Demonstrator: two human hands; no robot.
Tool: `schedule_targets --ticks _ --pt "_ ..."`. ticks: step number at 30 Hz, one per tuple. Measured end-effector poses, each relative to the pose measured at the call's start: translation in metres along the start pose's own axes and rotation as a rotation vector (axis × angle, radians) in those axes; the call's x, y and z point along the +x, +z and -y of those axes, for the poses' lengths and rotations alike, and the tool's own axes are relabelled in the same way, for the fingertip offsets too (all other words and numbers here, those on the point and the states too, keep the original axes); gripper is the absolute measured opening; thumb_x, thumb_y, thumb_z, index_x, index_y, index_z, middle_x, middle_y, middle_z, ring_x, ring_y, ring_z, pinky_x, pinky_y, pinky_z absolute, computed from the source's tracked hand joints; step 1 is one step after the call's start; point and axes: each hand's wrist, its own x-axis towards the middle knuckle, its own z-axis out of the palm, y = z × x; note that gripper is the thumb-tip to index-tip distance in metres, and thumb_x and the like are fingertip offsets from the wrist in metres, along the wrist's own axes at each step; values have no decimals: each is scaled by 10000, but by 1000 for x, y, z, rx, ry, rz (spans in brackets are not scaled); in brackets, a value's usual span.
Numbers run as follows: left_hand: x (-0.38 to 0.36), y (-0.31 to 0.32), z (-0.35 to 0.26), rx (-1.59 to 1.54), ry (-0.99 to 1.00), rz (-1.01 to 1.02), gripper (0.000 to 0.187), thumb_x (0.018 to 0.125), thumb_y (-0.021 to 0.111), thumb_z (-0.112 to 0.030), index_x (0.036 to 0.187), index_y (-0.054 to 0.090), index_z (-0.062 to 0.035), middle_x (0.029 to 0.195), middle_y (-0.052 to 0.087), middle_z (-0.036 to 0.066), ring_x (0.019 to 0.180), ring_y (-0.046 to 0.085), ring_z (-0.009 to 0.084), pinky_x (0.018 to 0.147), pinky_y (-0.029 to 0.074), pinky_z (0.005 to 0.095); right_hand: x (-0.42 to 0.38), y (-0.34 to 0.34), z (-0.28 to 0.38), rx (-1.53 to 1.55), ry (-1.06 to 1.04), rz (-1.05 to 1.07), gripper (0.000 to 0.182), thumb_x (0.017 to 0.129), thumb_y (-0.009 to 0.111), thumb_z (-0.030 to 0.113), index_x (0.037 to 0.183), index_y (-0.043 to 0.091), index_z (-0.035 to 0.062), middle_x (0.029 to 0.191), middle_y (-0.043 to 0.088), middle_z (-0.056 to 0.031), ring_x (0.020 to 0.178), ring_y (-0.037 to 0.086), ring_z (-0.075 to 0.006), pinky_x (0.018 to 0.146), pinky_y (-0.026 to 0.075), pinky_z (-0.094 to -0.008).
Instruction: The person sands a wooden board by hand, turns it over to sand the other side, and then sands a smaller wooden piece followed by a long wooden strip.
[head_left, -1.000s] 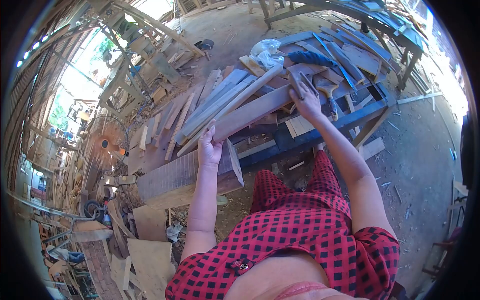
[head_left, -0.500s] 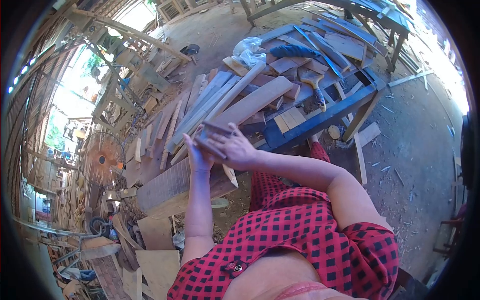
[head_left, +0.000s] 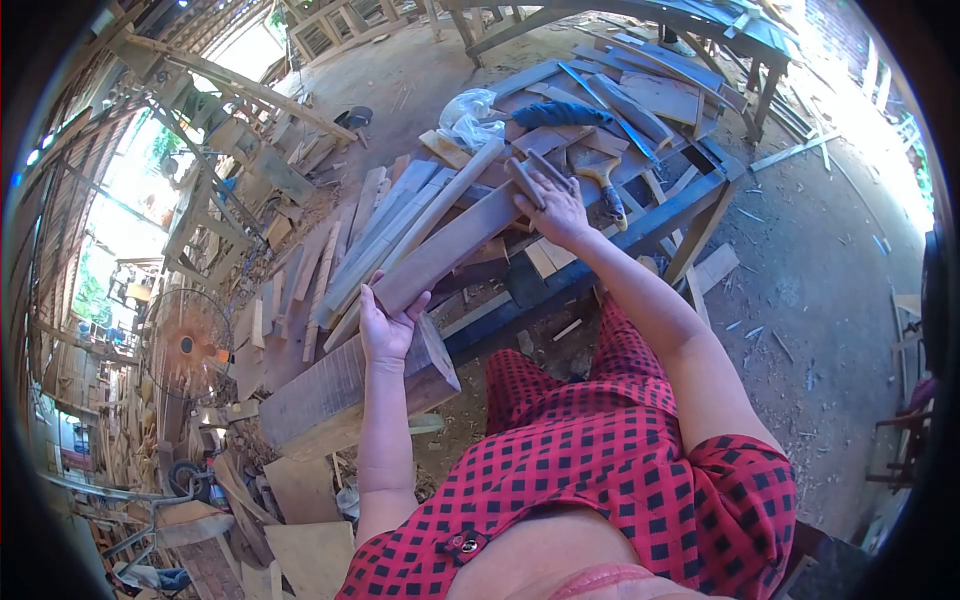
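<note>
A long brown plank (head_left: pixel 455 245) slants from my left hand up to the right, over a heap of boards. My left hand (head_left: pixel 388 328) is at the plank's near end, thumb on one side and fingers on the other. My right hand (head_left: pixel 556 210) is over the plank's far end, gripping a small dark brown wooden block (head_left: pixel 527 182) with raised strips; its underside is hidden. A paintbrush (head_left: pixel 607 185) lies just right of that hand. Beside it are a dark blue cloth (head_left: pixel 560 115) and a clear plastic bag (head_left: pixel 470 118).
The boards rest on a blue-grey frame (head_left: pixel 690 205). A thick wooden beam (head_left: pixel 330 385) lies below my left hand. A wire-caged fan (head_left: pixel 187 345) stands at the left. Beyond the pile is a wooden table (head_left: pixel 620 18). Shavings litter the floor (head_left: pixel 790 300).
My right hand has slid the wooden block away along the plank, from the near end to the far end. My left hand stays at the near end. The view has shifted slightly.
</note>
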Motion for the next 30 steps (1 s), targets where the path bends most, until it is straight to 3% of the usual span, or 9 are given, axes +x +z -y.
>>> schedule_targets --ticks 4,7,11,13,17,19,21,26,30 --pt "1 -2 0 -2 -7 -9 406 983 317 -429 1162 468 -97 1223 516 194 1086 547 389 833 537 532 2 8 18 -58 150 -51 628 913 368 521 1463 203 267 1440 360 -119 1352 300 -279 1087 81 -583" --pt "1 -1 -1 4 -10 -34 408 988 295 -428 1153 479 -103 1219 519 192 1088 548 384 833 534 541 -7 3 61 64 83 59 625 914 375 501 1462 217 243 1434 372 -119 1360 287 -272 1076 97 -585" --pt "9 -17 1 17 -10 21 510 952 297 -541 1192 452 -119 1238 504 180 1087 555 338 825 539 484 -39 24 132 185 -441 41 653 898 448 472 1460 230 221 1409 409 -128 1355 301 -256 1037 161 -568" --pt "9 -19 -1 -15 -10 48 550 932 305 -589 1210 430 -131 1243 495 177 1070 563 322 814 541 465 -58 20 165 168 -535 226 654 894 469 463 1459 233 231 1389 431 -123 1325 353 -254 1037 169 -567" --pt "4 -10 -1 -66 -33 -46 651 887 317 -662 1228 441 -122 1183 555 149 1045 585 314 804 544 423 -68 33 167 266 -708 53 643 895 473 453 1455 239 242 1361 457 -121 1278 418 -259 1031 183 -583" --pt "6 -16 -3 -91 -53 147 631 897 310 -647 1222 440 -122 1203 541 157 1039 586 334 802 547 454 -60 25 144 133 -627 100 640 896 476 452 1455 237 254 1357 461 -119 1251 452 -257 1031 191 -586" --pt "1 -3 -1 22 0 36 577 919 306 -606 1197 436 -118 1234 511 178 1032 585 357 802 546 502 -48 21 113 117 -550 -55 637 903 454 461 1460 225 256 1360 472 -107 1273 430 -237 1042 183 -570" --pt "-3 6 -2 0 0 -20 490 960 298 -515 1119 489 -92 1165 549 178 1056 570 358 805 542 539 -2 3 24 -37 -100 25 594 923 395 489 1457 213 304 1412 409 -96 1310 376 -258 1078 126 -567" --pt "-3 9 -2 22 3 -35 506 954 295 -532 1119 484 -93 1165 546 175 1056 569 359 807 543 534 12 6 -16 7 106 9 599 919 370 509 1456 224 286 1438 370 -98 1336 334 -263 1086 91 -579"
